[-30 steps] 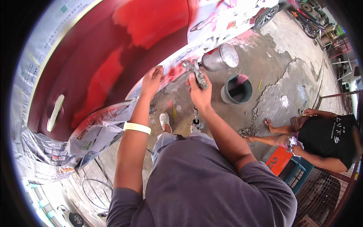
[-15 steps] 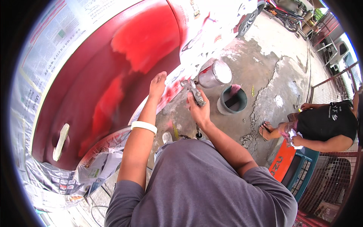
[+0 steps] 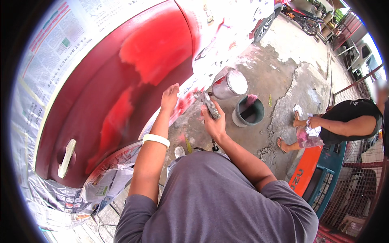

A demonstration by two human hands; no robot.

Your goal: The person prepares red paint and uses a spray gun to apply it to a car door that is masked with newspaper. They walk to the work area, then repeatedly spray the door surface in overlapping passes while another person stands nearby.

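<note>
My right hand [image 3: 214,123] grips a metal spray gun [image 3: 211,107], whose large silvery cup [image 3: 231,85] has red paint streaks and leans out to the right. Left of it, my left hand [image 3: 169,97] is raised near the lower edge of a dark red car door [image 3: 87,97], its fingers stretched upward and nothing visible in them. Brighter red patches [image 3: 156,52] cover part of that door. Its handle [image 3: 67,158] is wrapped in pale tape. Newspaper [image 3: 60,44] and plastic film mask the surrounding bodywork.
A dark green bucket [image 3: 239,118] with a pink rag [image 3: 251,98] stands on the cracked concrete. To the right, a person in black [image 3: 356,121] holds white crumpled material beside an orange and teal panel [image 3: 307,170]. A motorcycle [image 3: 304,20] is parked far off.
My left hand's fingers look straighter and the hand sits slightly lower. The spray gun stays in my right hand with little movement. The person at right has shifted posture, arm now raised farther up.
</note>
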